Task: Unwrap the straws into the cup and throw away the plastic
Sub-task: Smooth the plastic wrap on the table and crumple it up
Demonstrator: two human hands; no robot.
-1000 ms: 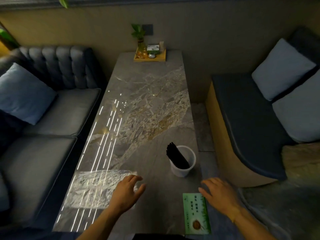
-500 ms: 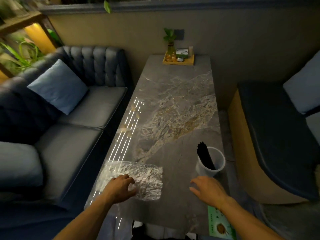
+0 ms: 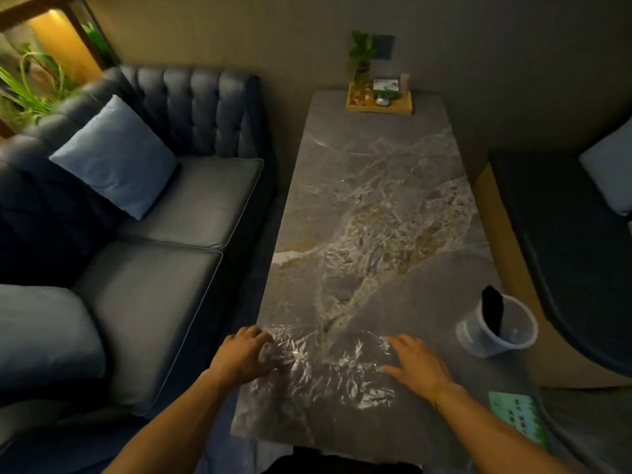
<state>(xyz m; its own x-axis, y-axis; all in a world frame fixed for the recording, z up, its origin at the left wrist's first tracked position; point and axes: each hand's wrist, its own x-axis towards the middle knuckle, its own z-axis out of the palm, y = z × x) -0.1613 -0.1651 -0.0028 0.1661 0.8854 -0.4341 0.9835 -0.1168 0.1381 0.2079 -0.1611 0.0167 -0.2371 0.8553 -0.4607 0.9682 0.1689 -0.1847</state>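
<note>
Dim booth counter (image 3: 369, 200) held straws (image 3: 492, 313) already in the cup (image 3: 496, 331), while the left hand (image 3: 241, 357) curled onto the crinkled plastic (image 3: 325, 367) and the right hand (image 3: 419, 366) lay open on it, gathering; next, bunching and binning.

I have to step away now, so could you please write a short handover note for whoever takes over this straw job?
Left hand: fingers curled on the left edge of the plastic wrap.
Right hand: flat on its right edge, fingers spread.
The wrap lies crumpled on the table, near the front edge.
Done: black straws stand in the cup, to the right.
Left: gather the wrap and throw it away; no bin in view.
</note>
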